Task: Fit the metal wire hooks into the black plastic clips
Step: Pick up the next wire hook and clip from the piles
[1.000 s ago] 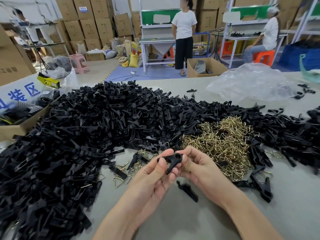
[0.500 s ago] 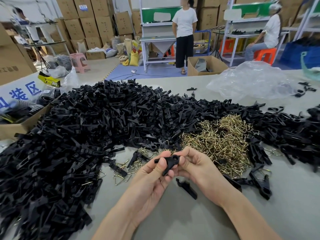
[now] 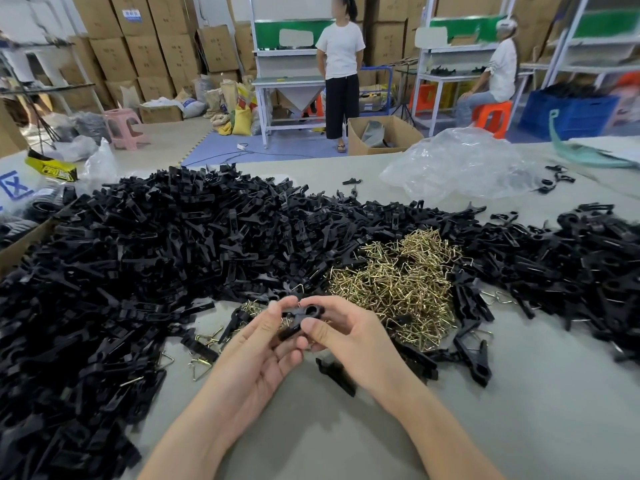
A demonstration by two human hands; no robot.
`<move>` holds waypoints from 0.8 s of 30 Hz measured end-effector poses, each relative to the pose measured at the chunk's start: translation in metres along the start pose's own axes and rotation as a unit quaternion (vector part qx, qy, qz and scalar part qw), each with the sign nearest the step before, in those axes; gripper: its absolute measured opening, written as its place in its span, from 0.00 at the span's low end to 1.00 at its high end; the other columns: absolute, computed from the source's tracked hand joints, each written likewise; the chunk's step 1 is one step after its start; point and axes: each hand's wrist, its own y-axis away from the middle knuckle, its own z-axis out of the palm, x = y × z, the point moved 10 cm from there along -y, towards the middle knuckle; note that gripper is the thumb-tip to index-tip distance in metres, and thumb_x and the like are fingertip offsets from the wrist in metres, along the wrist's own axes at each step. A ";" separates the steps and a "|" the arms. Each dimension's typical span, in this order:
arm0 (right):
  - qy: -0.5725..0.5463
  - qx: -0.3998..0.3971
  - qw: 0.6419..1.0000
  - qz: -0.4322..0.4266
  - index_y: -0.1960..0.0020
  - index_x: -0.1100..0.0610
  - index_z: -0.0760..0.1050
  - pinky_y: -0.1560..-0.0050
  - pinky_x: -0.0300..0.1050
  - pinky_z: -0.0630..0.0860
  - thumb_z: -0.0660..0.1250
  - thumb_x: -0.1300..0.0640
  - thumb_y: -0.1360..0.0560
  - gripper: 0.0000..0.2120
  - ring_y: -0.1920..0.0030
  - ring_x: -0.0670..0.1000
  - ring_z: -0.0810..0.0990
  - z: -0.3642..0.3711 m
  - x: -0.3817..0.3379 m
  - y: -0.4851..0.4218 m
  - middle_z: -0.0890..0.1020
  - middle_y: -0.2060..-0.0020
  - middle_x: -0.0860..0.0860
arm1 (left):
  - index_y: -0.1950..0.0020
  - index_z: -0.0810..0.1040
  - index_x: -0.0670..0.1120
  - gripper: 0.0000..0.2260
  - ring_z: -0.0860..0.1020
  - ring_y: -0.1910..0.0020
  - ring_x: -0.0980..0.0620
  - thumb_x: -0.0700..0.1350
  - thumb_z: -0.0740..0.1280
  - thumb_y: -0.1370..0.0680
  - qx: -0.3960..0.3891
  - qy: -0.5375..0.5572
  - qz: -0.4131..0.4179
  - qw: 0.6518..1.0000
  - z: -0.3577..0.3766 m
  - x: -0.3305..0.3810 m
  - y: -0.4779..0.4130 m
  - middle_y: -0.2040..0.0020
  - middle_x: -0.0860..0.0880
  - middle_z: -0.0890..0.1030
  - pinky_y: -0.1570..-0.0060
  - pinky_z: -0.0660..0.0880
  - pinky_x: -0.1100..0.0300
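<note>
Hands share one black plastic clip (image 3: pixel 300 316) above the table (image 3: pixel 346 438): left hand (image 3: pixel 263 348) pinches its left end, right hand (image 3: pixel 349 337) thumb and forefinger curl round the ringed end. Behind it, wire hooks (image 3: pixel 391 282) piled; can't tell if one's seated.

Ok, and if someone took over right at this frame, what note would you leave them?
Left hand and right hand: both pinch one black clip above the table.
Wire hooks: brass-coloured heap just beyond the hands; loose clips piled to its left and behind it.
Done: cannot tell whether a hook is seated in the held clip.
Left: seat the hook, then work through both piles.
</note>
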 end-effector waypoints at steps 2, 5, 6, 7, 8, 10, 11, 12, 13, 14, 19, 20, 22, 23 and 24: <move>-0.042 0.028 0.999 0.004 0.42 0.48 0.82 0.50 0.44 0.83 0.72 0.57 0.23 0.10 0.51 0.50 0.86 -0.011 -0.003 0.003 0.87 0.50 0.50 | 0.40 0.82 0.44 0.22 0.83 0.65 0.53 0.56 0.68 0.27 0.028 -0.003 -0.009 1.000 -0.005 -0.001 -0.001 0.51 0.40 0.85 0.65 0.81 0.61; -0.192 0.098 0.976 -0.015 0.43 0.48 0.84 0.52 0.43 0.82 0.76 0.53 0.28 0.13 0.54 0.52 0.85 -0.052 -0.024 0.006 0.87 0.50 0.56 | 0.40 0.81 0.43 0.24 0.83 0.65 0.53 0.58 0.67 0.28 0.053 0.000 -0.013 0.999 -0.012 -0.001 0.000 0.54 0.43 0.86 0.65 0.82 0.61; -0.240 0.132 0.961 -0.031 0.44 0.49 0.84 0.54 0.43 0.82 0.76 0.54 0.28 0.13 0.56 0.52 0.85 -0.075 -0.034 0.006 0.86 0.50 0.57 | 0.40 0.81 0.43 0.23 0.83 0.64 0.53 0.58 0.67 0.27 0.051 0.003 -0.013 0.999 -0.012 -0.001 0.001 0.55 0.44 0.86 0.64 0.82 0.61; -0.279 0.171 0.943 -0.055 0.45 0.51 0.85 0.56 0.44 0.83 0.75 0.56 0.28 0.12 0.57 0.51 0.85 -0.103 -0.045 0.008 0.87 0.50 0.57 | 0.40 0.81 0.43 0.23 0.83 0.64 0.53 0.58 0.67 0.27 0.047 0.006 -0.014 0.999 -0.011 -0.001 0.001 0.55 0.45 0.85 0.64 0.81 0.61; -0.309 0.211 0.924 -0.083 0.45 0.52 0.84 0.57 0.44 0.83 0.74 0.57 0.27 0.11 0.58 0.50 0.85 -0.133 -0.058 0.011 0.87 0.50 0.56 | 0.40 0.82 0.43 0.22 0.83 0.64 0.53 0.57 0.67 0.26 0.043 0.007 -0.015 0.999 -0.011 -0.002 0.002 0.56 0.45 0.85 0.64 0.81 0.61; -0.360 0.267 0.886 -0.121 0.39 0.55 0.80 0.54 0.43 0.83 0.72 0.54 0.25 0.15 0.54 0.49 0.85 -0.184 -0.082 0.019 0.86 0.48 0.54 | 0.41 0.82 0.43 0.22 0.82 0.64 0.53 0.57 0.67 0.26 0.036 0.008 -0.014 0.999 -0.009 -0.003 0.002 0.56 0.46 0.85 0.64 0.82 0.61; -0.388 0.278 0.871 -0.118 0.35 0.58 0.76 0.53 0.42 0.83 0.72 0.51 0.26 0.22 0.51 0.49 0.85 -0.199 -0.087 0.021 0.86 0.46 0.54 | 0.41 0.82 0.43 0.22 0.82 0.64 0.53 0.57 0.67 0.26 0.035 0.010 -0.014 0.999 -0.009 -0.004 0.001 0.57 0.46 0.84 0.64 0.82 0.61; -0.411 0.278 0.863 -0.098 0.30 0.61 0.70 0.52 0.41 0.82 0.72 0.48 0.28 0.32 0.48 0.50 0.85 -0.205 -0.085 0.021 0.86 0.45 0.56 | 0.41 0.82 0.43 0.22 0.82 0.64 0.53 0.57 0.67 0.26 0.035 0.012 -0.013 0.999 -0.009 -0.004 0.000 0.57 0.46 0.84 0.64 0.82 0.61; -0.420 0.262 0.866 -0.071 0.26 0.61 0.64 0.51 0.41 0.83 0.72 0.45 0.31 0.40 0.45 0.51 0.85 -0.201 -0.081 0.020 0.85 0.43 0.59 | 0.42 0.82 0.44 0.21 0.82 0.65 0.53 0.58 0.67 0.27 0.038 0.014 -0.011 0.999 -0.009 -0.004 -0.001 0.57 0.46 0.84 0.64 0.82 0.60; -0.409 0.234 0.881 -0.041 0.23 0.60 0.60 0.49 0.41 0.83 0.71 0.41 0.33 0.45 0.43 0.52 0.85 -0.187 -0.076 0.017 0.84 0.41 0.60 | 0.43 0.83 0.44 0.21 0.81 0.65 0.53 0.58 0.67 0.27 0.044 0.014 -0.008 0.999 -0.011 -0.003 -0.002 0.58 0.47 0.84 0.65 0.82 0.60; -0.306 0.114 0.945 0.037 0.21 0.48 0.58 0.61 0.45 0.83 0.76 0.42 0.35 0.47 0.47 0.55 0.86 -0.067 -0.040 0.001 0.85 0.42 0.52 | 0.50 0.85 0.47 0.18 0.80 0.67 0.53 0.59 0.67 0.26 0.073 -0.005 0.059 0.996 -0.017 0.014 -0.003 0.60 0.48 0.83 0.66 0.80 0.61; -0.299 0.105 0.947 0.050 0.23 0.46 0.60 0.63 0.45 0.83 0.78 0.46 0.34 0.45 0.48 0.55 0.86 -0.046 -0.031 -0.002 0.85 0.43 0.50 | 0.49 0.84 0.46 0.19 0.80 0.67 0.53 0.60 0.66 0.27 0.088 -0.008 0.076 0.993 -0.021 0.018 -0.002 0.61 0.48 0.82 0.67 0.80 0.61; -0.274 0.099 0.954 0.065 0.27 0.47 0.65 0.65 0.45 0.82 0.78 0.51 0.30 0.35 0.51 0.54 0.87 -0.016 -0.017 -0.010 0.86 0.47 0.48 | 0.48 0.83 0.46 0.20 0.79 0.68 0.53 0.61 0.66 0.27 0.118 -0.024 0.114 0.986 -0.029 0.029 0.001 0.62 0.48 0.82 0.67 0.79 0.61; -0.256 0.096 0.960 0.063 0.29 0.47 0.67 0.66 0.45 0.81 0.76 0.54 0.26 0.30 0.52 0.54 0.87 -0.006 -0.012 -0.014 0.86 0.49 0.47 | 0.48 0.83 0.47 0.19 0.79 0.68 0.53 0.61 0.65 0.25 0.133 -0.046 0.140 0.980 -0.034 0.036 0.005 0.61 0.48 0.82 0.67 0.78 0.60; -0.238 0.091 0.966 0.054 0.30 0.47 0.68 0.65 0.45 0.81 0.75 0.55 0.24 0.26 0.52 0.54 0.86 0.001 -0.008 -0.017 0.86 0.50 0.47 | 0.49 0.84 0.49 0.17 0.79 0.66 0.53 0.60 0.64 0.22 0.152 -0.085 0.174 0.969 -0.038 0.045 0.010 0.61 0.49 0.82 0.66 0.78 0.60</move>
